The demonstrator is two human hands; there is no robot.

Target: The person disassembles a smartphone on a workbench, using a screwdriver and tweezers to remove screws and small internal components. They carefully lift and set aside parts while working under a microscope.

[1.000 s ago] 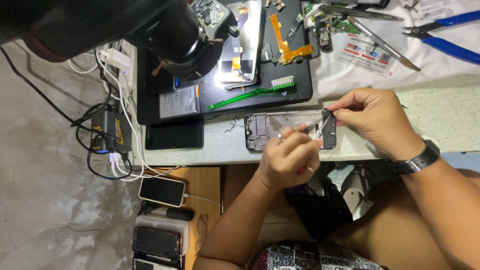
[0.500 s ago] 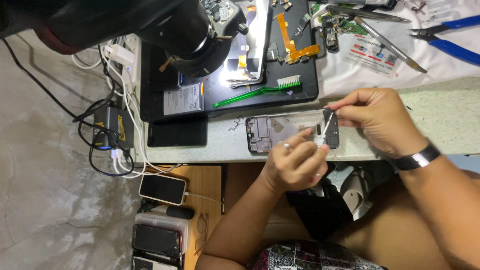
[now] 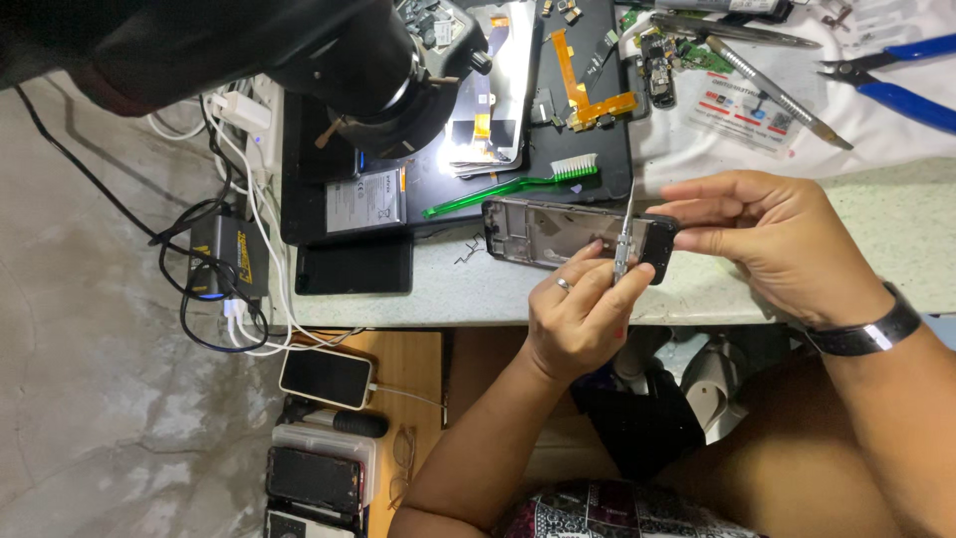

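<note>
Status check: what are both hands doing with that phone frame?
Left hand pinching thin metal tweezers. Right hand steadying grey rectangular phone frame at its dark end. Green toothbrush close behind.

White-screened phone [image 3: 326, 378] below bench

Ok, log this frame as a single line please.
left hand: holds tweezers | right hand: steadies phone frame at its end | tweezer tips: on frame | nearby: green toothbrush
</note>
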